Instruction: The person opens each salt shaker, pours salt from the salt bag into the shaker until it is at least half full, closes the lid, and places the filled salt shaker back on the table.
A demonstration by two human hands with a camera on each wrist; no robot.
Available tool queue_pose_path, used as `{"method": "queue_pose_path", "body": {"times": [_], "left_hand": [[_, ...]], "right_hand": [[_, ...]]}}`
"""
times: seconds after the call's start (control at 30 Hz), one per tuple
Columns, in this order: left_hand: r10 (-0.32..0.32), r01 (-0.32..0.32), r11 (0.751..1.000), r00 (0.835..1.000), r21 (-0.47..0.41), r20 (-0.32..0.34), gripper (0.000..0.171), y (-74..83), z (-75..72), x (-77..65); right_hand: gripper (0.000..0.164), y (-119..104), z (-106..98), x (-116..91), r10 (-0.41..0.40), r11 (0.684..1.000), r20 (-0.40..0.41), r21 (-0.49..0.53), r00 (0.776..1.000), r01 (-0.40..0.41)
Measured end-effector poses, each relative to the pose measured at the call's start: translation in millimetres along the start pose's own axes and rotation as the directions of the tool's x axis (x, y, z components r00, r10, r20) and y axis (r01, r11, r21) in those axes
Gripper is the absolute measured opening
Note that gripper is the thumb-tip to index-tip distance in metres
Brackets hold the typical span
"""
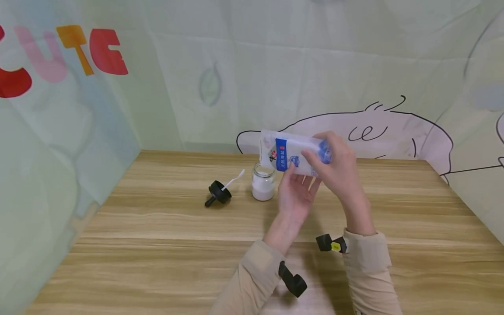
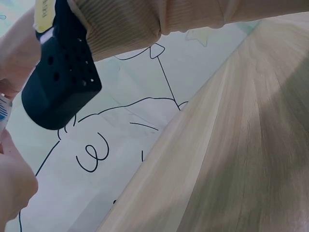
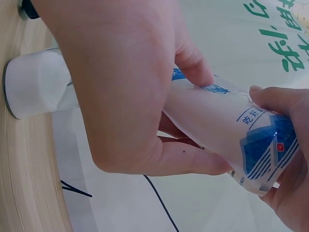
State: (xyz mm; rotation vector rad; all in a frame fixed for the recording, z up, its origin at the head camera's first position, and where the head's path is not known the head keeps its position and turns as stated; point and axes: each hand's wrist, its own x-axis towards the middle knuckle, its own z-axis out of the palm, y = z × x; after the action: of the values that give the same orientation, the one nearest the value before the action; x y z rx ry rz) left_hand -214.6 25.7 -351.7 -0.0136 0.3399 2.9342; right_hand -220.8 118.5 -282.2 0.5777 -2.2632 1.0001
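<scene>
Both hands hold a clear plastic salt bag (image 1: 289,153) with blue and white print, tilted so its left end hangs over the mouth of a glass jar (image 1: 263,186). White salt fills much of the jar, which stands upright on the table. My right hand (image 1: 340,168) grips the bag's right end, thumb on the front, near the blue mountain print (image 3: 268,145). From below, my left hand (image 1: 295,197) holds the middle of the bag between thumb and fingers. In the left wrist view only a sliver of the bag (image 2: 4,112) shows.
Left of the jar, a black knobbed lid (image 1: 219,192) lies tipped on the wooden table (image 1: 157,245), a thin white spoon (image 1: 235,178) sticking up from it. Black wrist cameras sit by both sleeves. A printed cloth (image 1: 189,78) hangs behind the table.
</scene>
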Motion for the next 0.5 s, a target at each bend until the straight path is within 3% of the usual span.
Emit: {"method": "queue_pose_path", "body": {"times": [0.5], "left_hand": [[-0.004, 0.004, 1.0, 1.0, -0.029, -0.004, 0.05, -3.1, -2.3, 0.3]], "right_hand": [[0.033, 2.0, 2.5, -0.7, -0.022, 0.999, -0.065, 0.022, 0.998, 0.024]]}}
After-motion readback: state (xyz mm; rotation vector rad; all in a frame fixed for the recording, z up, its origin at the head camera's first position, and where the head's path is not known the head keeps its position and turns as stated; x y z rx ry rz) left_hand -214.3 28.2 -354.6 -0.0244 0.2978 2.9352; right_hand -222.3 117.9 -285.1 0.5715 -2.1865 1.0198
